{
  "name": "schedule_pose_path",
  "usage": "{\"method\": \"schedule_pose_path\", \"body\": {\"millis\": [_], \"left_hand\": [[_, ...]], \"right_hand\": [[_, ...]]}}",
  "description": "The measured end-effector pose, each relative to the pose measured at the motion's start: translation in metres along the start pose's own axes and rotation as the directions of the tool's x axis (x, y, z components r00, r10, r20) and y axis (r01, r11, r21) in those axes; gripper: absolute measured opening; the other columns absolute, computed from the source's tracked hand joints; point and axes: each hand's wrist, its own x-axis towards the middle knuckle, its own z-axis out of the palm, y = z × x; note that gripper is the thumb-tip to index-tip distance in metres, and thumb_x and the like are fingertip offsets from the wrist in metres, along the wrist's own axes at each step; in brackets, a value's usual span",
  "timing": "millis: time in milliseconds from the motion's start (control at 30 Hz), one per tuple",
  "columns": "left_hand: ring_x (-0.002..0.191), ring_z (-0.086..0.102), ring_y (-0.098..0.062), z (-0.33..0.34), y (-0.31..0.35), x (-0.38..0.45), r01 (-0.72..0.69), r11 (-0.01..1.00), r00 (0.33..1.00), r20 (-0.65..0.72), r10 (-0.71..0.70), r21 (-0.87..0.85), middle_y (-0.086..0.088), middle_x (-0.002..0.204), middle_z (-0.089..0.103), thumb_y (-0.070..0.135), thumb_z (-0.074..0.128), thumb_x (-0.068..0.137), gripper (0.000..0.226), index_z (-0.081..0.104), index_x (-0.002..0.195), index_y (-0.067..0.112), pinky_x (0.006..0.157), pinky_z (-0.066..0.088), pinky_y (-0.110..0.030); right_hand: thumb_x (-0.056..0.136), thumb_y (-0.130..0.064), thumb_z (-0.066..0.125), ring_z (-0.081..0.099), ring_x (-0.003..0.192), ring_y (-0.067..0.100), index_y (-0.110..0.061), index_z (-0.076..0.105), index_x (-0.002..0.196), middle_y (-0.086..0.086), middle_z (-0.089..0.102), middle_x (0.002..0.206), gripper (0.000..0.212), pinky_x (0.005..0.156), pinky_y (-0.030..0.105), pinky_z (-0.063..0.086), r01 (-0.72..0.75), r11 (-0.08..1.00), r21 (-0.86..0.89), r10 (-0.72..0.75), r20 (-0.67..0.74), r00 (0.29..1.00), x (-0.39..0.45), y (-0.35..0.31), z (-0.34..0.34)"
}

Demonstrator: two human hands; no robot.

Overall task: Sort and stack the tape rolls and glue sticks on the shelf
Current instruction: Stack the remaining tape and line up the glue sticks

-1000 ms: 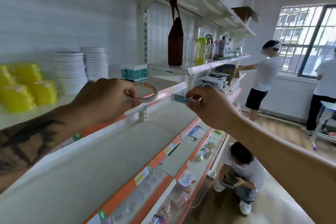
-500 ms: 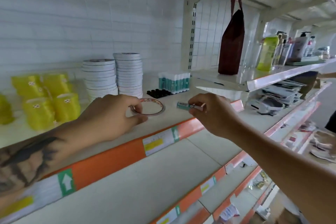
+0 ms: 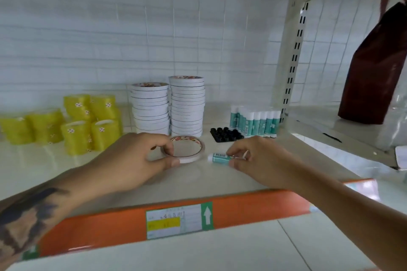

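We see the shelf (image 3: pixel 220 178) as smooth painted metal with a soft sheen that throws pale reflections, and its front edge carries a glossy orange strip (image 3: pixel 253 207) with a matt paper label (image 3: pixel 174 220). The upright (image 3: pixel 290 50) looks like the same cream painted metal. The tape roll (image 3: pixel 189 149) in our left hand (image 3: pixel 132 160) has a white papery face and a printed core, like the 2 stacks (image 3: pixel 169 108) behind. The glue stick (image 3: pixel 220 158) in our right hand (image 3: pixel 262 160) is smooth plastic. The yellow rolls (image 3: pixel 88 121) look glossy and translucent. The black tray (image 3: pixel 226 134) seems matt plastic. The dark red bag (image 3: pixel 374 68) has a dull sheen.
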Motion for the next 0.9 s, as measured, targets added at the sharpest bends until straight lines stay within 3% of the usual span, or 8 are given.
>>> {"method": "schedule_pose_path", "body": {"millis": [133,267,500,633,667,733,800,900], "left_hand": [[0.101,0.063,-0.001,-0.006,0.003,-0.005,0.018,0.999,1.000,-0.007,-0.018,-0.047,0.023,0.100,0.070,0.065,0.068,0.081,0.024,0.064,0.093,0.045,0.093,0.050,-0.038],[0.110,0.060,0.000,-0.019,0.002,-0.006,-0.026,0.992,1.000,-0.015,0.024,-0.120,0.022,0.105,0.070,0.058,0.071,0.083,0.022,0.068,0.094,0.039,0.100,0.047,-0.038],[0.118,0.059,0.002,-0.046,-0.012,-0.018,-0.046,0.981,0.994,-0.106,0.026,-0.187,0.025,0.118,0.068,0.059,0.066,0.083,0.034,0.065,0.112,0.041,0.103,0.047,-0.033],[0.130,0.042,0.018,-0.058,-0.036,-0.043,0.052,0.997,0.995,-0.084,-0.057,-0.054,0.035,0.141,0.049,0.075,0.055,0.081,0.062,0.034,0.139,0.064,0.101,0.040,-0.015],[0.131,0.037,0.021,-0.058,-0.044,-0.051,0.071,0.997,0.996,-0.053,-0.071,0.003,0.039,0.144,0.044,0.079,0.050,0.081,0.065,0.028,0.141,0.067,0.103,0.035,-0.010],[0.134,0.030,0.023,-0.056,-0.058,-0.064,0.103,0.989,0.994,0.029,-0.107,0.106,0.046,0.147,0.032,0.091,0.038,0.079,0.069,0.024,0.143,0.070,0.107,0.024,-0.003],[0.144,0.016,0.019,-0.051,-0.072,-0.072,0.146,0.977,0.978,0.125,-0.165,0.153,0.042,0.154,0.020,0.103,0.023,0.067,0.075,0.024,0.137,0.078,0.118,0.014,-0.011],[0.149,-0.010,0.010,-0.043,-0.081,-0.076,0.206,0.960,0.921,0.293,-0.256,0.190,0.037,0.162,-0.002,0.106,0.009,0.060,0.073,0.012,0.130,0.087,0.124,-0.005,-0.028]], "right_hand": [[0.091,-0.053,0.068,0.060,0.096,0.003,-0.038,0.060,0.130,-0.019,0.062,0.112,0.043,0.083,0.023,0.047,0.080,0.997,-0.002,-0.080,-0.010,0.997,0.011,-0.003,-0.004],[0.077,-0.072,0.070,0.057,0.111,-0.005,-0.055,0.048,0.133,-0.026,0.058,0.123,0.062,0.093,0.023,0.049,0.226,0.962,0.157,-0.220,-0.052,0.974,0.020,-0.029,-0.005],[0.067,-0.074,0.069,0.055,0.107,-0.009,-0.045,0.072,0.097,-0.033,0.065,0.104,0.042,0.081,0.007,0.042,0.396,0.885,0.245,-0.343,-0.234,0.910,0.037,-0.070,-0.002],[0.081,-0.066,0.069,0.048,0.100,-0.022,-0.047,0.067,0.106,-0.050,0.054,0.092,0.032,0.080,-0.002,0.034,0.363,0.910,0.199,-0.285,-0.335,0.898,0.062,-0.096,-0.008],[0.084,-0.065,0.066,0.050,0.102,-0.018,-0.044,0.066,0.112,-0.046,0.056,0.095,0.035,0.087,0.002,0.035,0.364,0.917,0.162,-0.286,-0.369,0.884,0.071,-0.103,-0.011],[0.090,-0.064,0.061,0.055,0.115,0.001,-0.035,0.065,0.121,-0.030,0.062,0.116,0.043,0.104,0.026,0.041,0.366,0.929,0.057,-0.309,-0.428,0.850,0.092,-0.120,-0.015],[0.093,-0.066,0.054,0.056,0.118,0.016,-0.031,0.061,0.123,-0.014,0.066,0.123,0.047,0.107,0.041,0.039,0.321,0.946,-0.057,-0.313,-0.429,0.847,0.116,-0.132,-0.015],[0.096,-0.068,0.045,0.054,0.117,0.021,-0.028,0.058,0.124,-0.008,0.067,0.119,0.050,0.102,0.043,0.032,0.222,0.961,-0.167,-0.271,-0.383,0.883,0.149,-0.146,-0.009]]}}
